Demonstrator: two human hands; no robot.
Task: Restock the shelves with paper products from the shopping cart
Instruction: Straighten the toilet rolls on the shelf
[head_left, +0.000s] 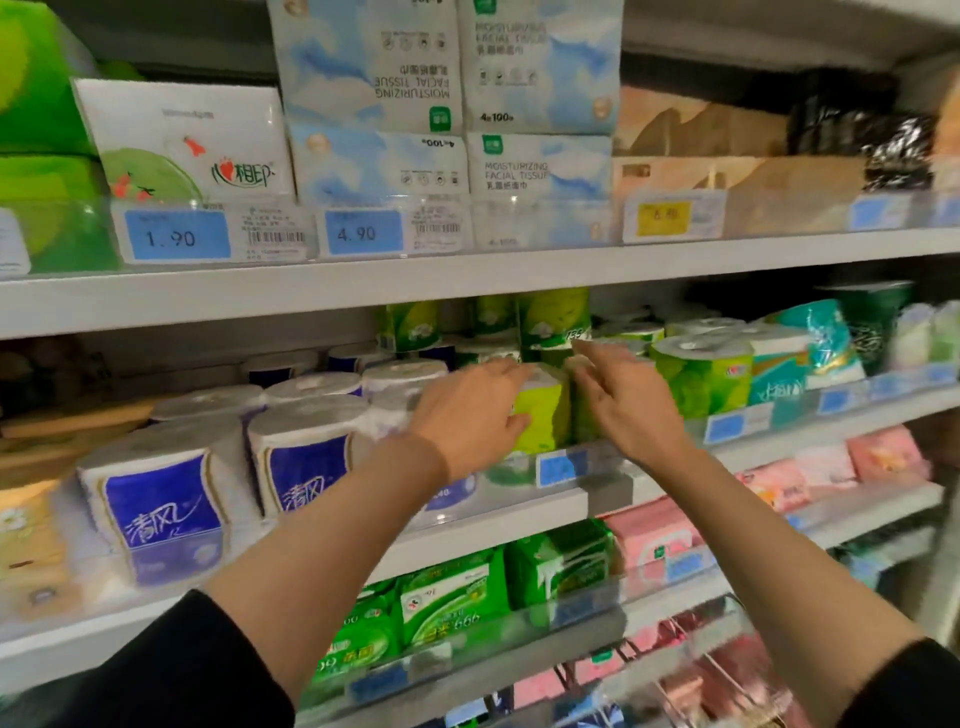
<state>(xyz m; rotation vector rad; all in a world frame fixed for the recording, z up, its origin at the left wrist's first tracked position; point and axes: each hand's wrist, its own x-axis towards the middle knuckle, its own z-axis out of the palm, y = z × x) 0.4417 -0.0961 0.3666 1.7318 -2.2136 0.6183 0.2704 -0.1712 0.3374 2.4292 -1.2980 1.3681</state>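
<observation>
On the middle shelf (519, 512), near its front edge, a lime-green roll (543, 415) of toilet paper stands upright. The left hand (470, 415) grips it from the left side, fingers curled over its top and thumb low on its front. The right hand (626, 400) hovers just right of the roll, fingers straight and loosely spread, reaching toward the green rolls (698, 371) behind; whether it touches anything is blurred. Blue-wrapped rolls (156, 499) stand along the shelf's left front.

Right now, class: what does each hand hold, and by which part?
Left hand grips the lime-green roll by its side; right hand is open, holding nothing.
</observation>
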